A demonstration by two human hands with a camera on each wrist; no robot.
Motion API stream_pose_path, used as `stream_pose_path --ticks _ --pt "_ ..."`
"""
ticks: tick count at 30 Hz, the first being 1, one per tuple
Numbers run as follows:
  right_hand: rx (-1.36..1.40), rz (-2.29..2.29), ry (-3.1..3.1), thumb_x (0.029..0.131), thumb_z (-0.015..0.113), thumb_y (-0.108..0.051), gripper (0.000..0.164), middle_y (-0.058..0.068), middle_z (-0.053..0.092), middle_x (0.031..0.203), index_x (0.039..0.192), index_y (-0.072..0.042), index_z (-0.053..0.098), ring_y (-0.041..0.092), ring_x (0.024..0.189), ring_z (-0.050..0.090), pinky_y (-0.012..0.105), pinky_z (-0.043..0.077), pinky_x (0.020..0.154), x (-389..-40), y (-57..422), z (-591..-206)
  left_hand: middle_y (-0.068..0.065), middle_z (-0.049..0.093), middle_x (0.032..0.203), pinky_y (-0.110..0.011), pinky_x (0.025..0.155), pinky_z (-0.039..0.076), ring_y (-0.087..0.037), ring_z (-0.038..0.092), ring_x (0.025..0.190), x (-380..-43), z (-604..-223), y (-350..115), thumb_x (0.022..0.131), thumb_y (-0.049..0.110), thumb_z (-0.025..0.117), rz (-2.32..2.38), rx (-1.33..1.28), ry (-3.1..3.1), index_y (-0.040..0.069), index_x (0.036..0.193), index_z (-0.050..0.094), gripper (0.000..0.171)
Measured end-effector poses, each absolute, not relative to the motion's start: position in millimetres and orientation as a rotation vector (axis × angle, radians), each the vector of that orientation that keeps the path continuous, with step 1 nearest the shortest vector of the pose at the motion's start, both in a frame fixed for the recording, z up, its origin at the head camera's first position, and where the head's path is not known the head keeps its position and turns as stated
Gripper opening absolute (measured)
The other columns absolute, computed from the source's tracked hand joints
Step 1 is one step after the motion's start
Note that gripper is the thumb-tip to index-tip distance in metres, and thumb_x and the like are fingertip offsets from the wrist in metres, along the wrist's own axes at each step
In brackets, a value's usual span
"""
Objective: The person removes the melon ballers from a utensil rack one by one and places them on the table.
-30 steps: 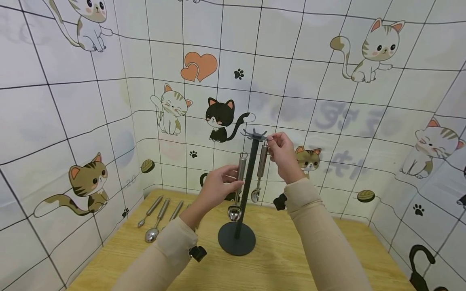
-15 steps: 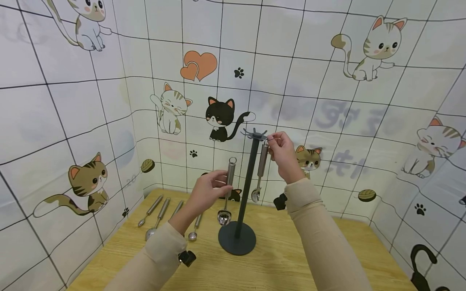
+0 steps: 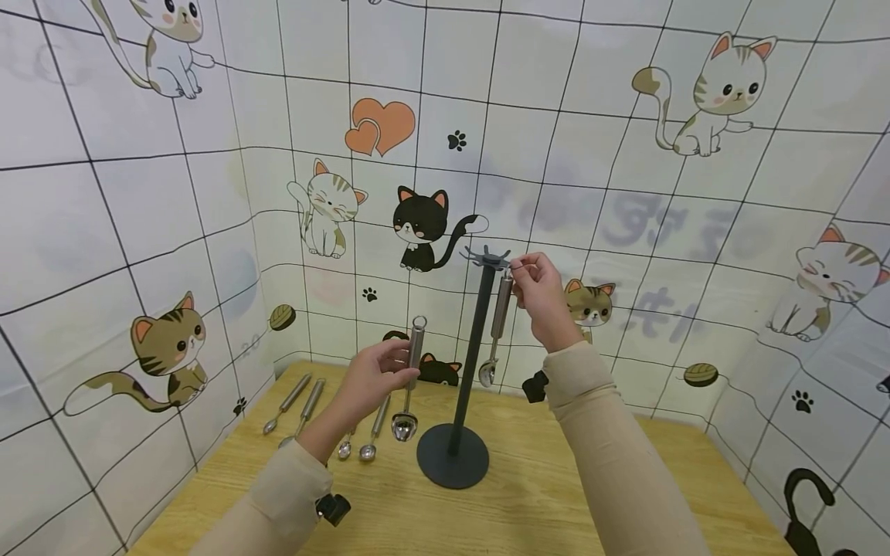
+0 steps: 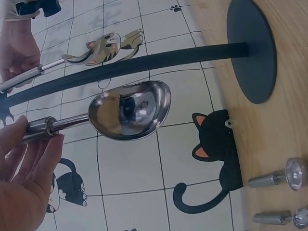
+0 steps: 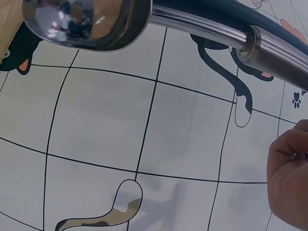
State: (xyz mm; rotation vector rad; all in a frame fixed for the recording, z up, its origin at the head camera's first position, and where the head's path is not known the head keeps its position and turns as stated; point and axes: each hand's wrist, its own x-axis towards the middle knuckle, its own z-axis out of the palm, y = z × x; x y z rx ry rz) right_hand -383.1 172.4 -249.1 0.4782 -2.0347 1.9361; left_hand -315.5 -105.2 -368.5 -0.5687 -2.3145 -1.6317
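My left hand holds a shiny steel ladle by its handle, ring end up and bowl down, left of the dark utensil stand. Its deep oval bowl shows large in the left wrist view. A second steel ladle hangs bowl down at the right side of the stand's hooked top. There my right hand pinches at the ladle's ring end, by the tip of one hook; the fingers hide the exact contact. Close up in the right wrist view are that ladle's bowl and handle.
Several steel spoons and scoops lie at the left of the wooden table, among them a spoon and a small round scoop. My left forearm covers part of them. The stand's round base sits mid-table. A cat-printed sheet rises behind.
My left hand has moved left and down with its ladle, away from the stand's pole, uncovering small scoops on the table. My right hand has stayed at the hook.
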Motion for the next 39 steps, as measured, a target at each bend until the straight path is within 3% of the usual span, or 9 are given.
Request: stream_pose_path --ticks 10,21,30,35,39 --pt "0.495 1.939 -2.038 0.106 0.054 -0.028 0.011 -0.002 0.049 0.083 0.109 -0.017 0.053 0.014 0.066 0.039 0.031 0.032 0.064 -383 172 -249 -0.008 0.071 0.116 -0.04 0.086 0.059 -0.025 0.07 0.107 -315 -387 -130 0.091 0.014 0.078 -1.693 -0.482 -2.327 0.009 0.137 0.062 0.049" --pt "0.506 1.931 -2.033 0.107 0.053 -0.027 0.01 -0.002 0.048 0.082 0.108 -0.018 0.052 0.013 0.065 0.038 0.028 0.032 0.062 -381 171 -249 -0.014 0.071 0.118 -0.036 0.082 0.06 -0.027 0.07 0.105 -311 -397 -156 0.092 0.011 0.076 -1.697 -0.489 -2.331 0.007 0.135 0.063 0.045" --pt "0.524 1.942 -2.026 0.107 0.053 -0.028 0.012 0.0 0.047 0.082 0.109 -0.017 0.052 0.014 0.065 0.036 0.029 0.031 0.062 -382 172 -249 -0.013 0.07 0.12 -0.031 0.077 0.059 -0.027 0.068 0.109 -305 -402 -173 0.092 0.018 0.077 -1.652 -0.378 -2.375 0.008 0.136 0.062 0.048" --pt "0.533 1.952 -2.021 0.106 0.054 -0.029 0.013 -0.002 0.047 0.082 0.11 -0.017 0.052 0.014 0.064 0.035 0.028 0.031 0.061 -382 172 -249 -0.01 0.071 0.117 -0.029 0.071 0.057 -0.024 0.069 0.104 -303 -408 -186 0.092 0.018 0.078 -1.616 -0.328 -2.398 0.009 0.137 0.062 0.049" --pt "0.523 1.965 -2.021 0.106 0.054 -0.029 0.012 -0.002 0.047 0.082 0.11 -0.017 0.052 0.013 0.063 0.033 0.027 0.03 0.06 -382 173 -249 -0.011 0.072 0.112 -0.029 0.075 0.058 -0.022 0.069 0.098 -302 -413 -197 0.092 0.017 0.077 -1.555 -0.31 -2.411 0.006 0.136 0.062 0.048"
